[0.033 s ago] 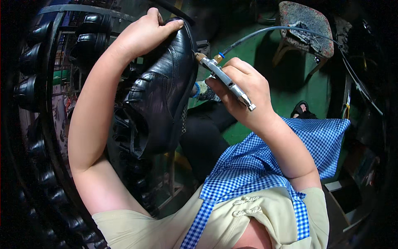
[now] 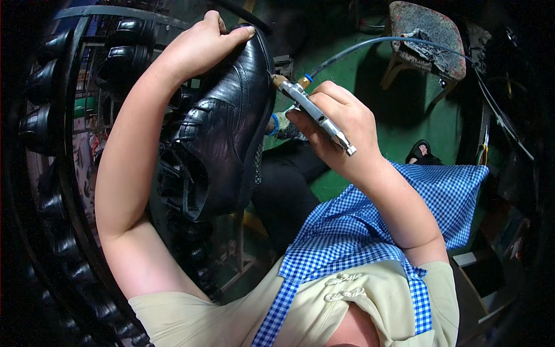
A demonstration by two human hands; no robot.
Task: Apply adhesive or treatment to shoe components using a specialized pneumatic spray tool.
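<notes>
It's a shoe workshop I'm standing in, a dim and crowded one. Along the left, a metal rack (image 2: 115,10) carries row upon row of glossy black shoes (image 2: 127,63), far more of one kind than any household keeps. Beside it, a worker in a blue checked apron (image 2: 347,243) has another black shoe (image 2: 231,115) up, with a metal spray gun (image 2: 315,110) in the right hand (image 2: 347,124), its nozzle at the shoe's edge. A hose (image 2: 393,39) trails from the gun past a chair (image 2: 433,29) badly crusted and stained. The floor (image 2: 341,66) underfoot is plain green.
</notes>
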